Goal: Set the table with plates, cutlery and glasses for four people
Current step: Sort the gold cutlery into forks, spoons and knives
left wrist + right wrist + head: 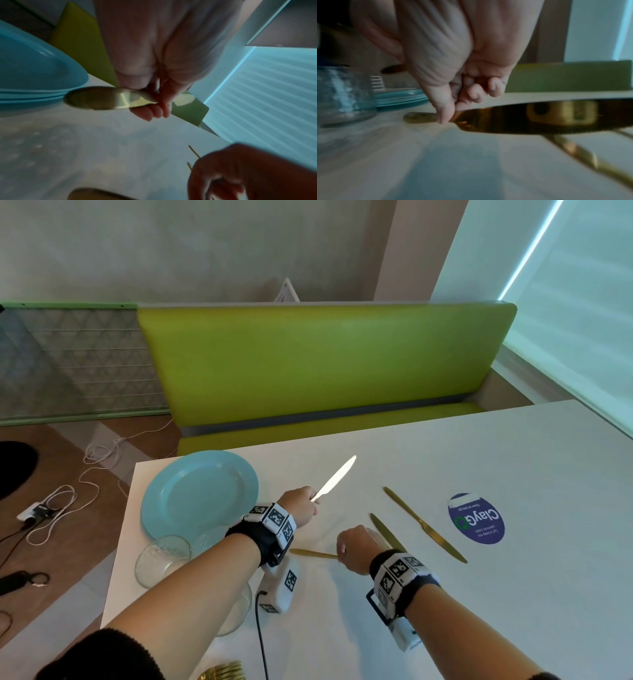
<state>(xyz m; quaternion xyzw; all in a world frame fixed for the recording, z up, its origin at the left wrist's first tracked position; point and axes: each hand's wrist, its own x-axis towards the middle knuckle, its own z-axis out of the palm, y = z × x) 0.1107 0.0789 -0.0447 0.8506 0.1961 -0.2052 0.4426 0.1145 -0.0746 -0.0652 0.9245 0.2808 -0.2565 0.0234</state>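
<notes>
Knives dominate the white bench (445,594): the left hand (301,508), fingers (150,113) curled round the handle, holds one knife (334,478) in the air just right of stacked blue plates (200,494), blade pointing away. The right hand (354,547) grips the handle of a second gold knife (387,531) low over the bench, fingers (473,93) curled tight. A third gold knife (424,524) lies flat beside a round purple sticker (476,518). Clear glasses (162,559) stand near the plates; a green booth seat (325,364) runs behind.
</notes>
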